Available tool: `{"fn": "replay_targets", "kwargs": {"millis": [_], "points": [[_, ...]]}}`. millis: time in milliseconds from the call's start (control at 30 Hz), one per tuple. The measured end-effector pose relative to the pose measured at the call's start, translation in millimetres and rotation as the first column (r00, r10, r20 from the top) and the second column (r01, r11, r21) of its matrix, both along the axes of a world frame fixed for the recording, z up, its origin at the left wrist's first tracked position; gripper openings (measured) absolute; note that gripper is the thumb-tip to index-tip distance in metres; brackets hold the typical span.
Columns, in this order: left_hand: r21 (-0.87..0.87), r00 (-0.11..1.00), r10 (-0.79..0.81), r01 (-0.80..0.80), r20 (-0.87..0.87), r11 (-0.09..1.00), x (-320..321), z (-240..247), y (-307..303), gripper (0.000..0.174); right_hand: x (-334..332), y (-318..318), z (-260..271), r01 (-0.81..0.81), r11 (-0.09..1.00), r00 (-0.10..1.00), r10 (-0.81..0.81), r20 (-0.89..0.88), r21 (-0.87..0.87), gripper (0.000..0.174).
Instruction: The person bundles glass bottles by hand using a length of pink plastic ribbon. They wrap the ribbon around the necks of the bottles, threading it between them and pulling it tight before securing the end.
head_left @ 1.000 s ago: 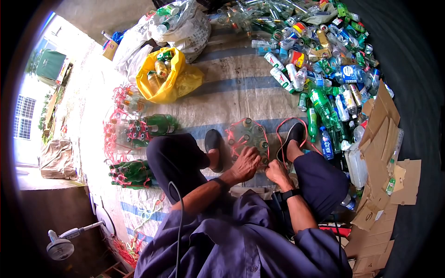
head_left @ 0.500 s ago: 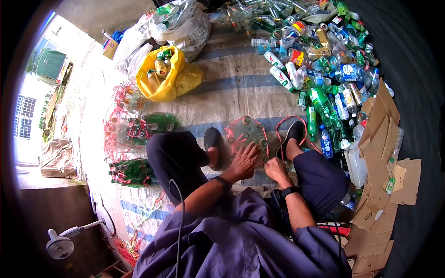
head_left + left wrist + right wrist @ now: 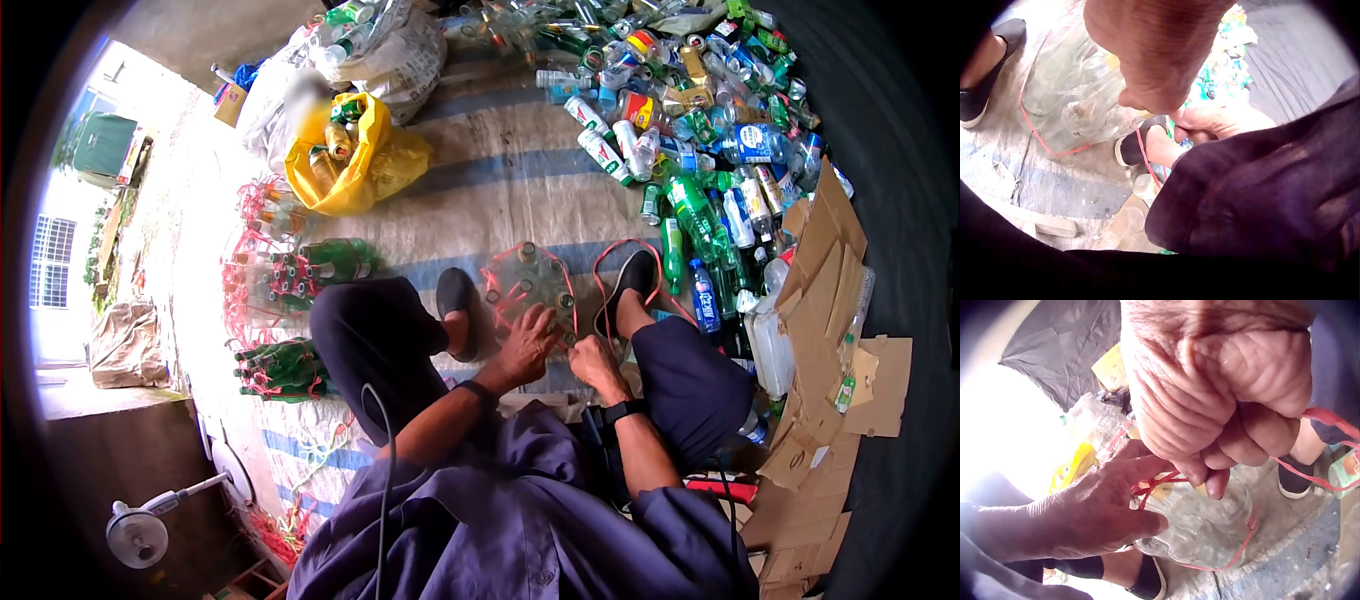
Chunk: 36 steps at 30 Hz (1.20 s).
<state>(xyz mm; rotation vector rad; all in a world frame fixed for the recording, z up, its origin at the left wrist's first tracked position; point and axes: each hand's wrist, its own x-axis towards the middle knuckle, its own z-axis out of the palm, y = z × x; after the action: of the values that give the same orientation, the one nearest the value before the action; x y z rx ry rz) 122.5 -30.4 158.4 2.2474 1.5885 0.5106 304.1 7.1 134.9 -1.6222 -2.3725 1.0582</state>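
Note:
Between the feet stands a bundle of clear bottles [image 3: 527, 278], mouths up, with red plastic string [image 3: 1250, 531] looped around it. My left hand [image 3: 527, 345] lies over the near side of the bundle. In the right wrist view its thumb and forefinger stand apart on either side of a red string knot [image 3: 1152, 484]. Curled tightly, my right hand [image 3: 595, 362] grips the string close beside that knot. A loose length of string [image 3: 1316, 481] runs out of its fist past the right shoe. The left hand's other fingertips are partly hidden in both wrist views.
Tied bottle bundles [image 3: 290, 275] lie at the left. Beyond them are a yellow bag [image 3: 370, 180] of cans and white sacks [image 3: 410, 75]. Loose bottles and cans [image 3: 690, 200] heap up at the right, beside flattened cardboard [image 3: 830, 270]. A standing fan [image 3: 138, 535] is at lower left.
My left hand moved slightly back from the right hand and spread over the bottles, then its fingers bent a little. The right hand keeps its grip on the string, nearly in place.

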Motion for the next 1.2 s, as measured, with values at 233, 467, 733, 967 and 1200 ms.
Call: {"fn": "replay_targets", "kwargs": {"millis": [233,467,733,967,1200], "points": [[-0.005,1.0,0.02,-0.02,0.024,1.0,2.7,3.3,2.8,0.043,3.2,-2.8,-27.3,-0.019,0.998,0.993,0.026,0.116,-0.054,0.032],[-0.03,0.998,0.013,-0.011,0.06,0.999,-0.1,-5.9,-0.2,0.051,5.5,-0.1,5.7,-0.033,0.988,0.999,0.028,0.035,0.152,0.027],[-0.121,0.922,0.022,0.027,0.387,0.992,-13.9,4.7,5.6,0.078,5.6,4.0,14.5,-0.017,0.996,0.998,0.012,0.054,0.087,0.023],[-0.52,0.483,0.58,-0.268,0.656,0.811,-59.3,20.4,22.3,0.047,4.8,7.7,22.7,-0.028,0.999,0.999,0.028,0.021,0.032,0.022],[0.009,0.926,0.172,-0.186,0.336,0.983,-32.1,32.1,13.3,0.05,6.5,6.5,22.5,-0.015,1.0,1.0,0.015,0.007,-0.019,0.023]]}}
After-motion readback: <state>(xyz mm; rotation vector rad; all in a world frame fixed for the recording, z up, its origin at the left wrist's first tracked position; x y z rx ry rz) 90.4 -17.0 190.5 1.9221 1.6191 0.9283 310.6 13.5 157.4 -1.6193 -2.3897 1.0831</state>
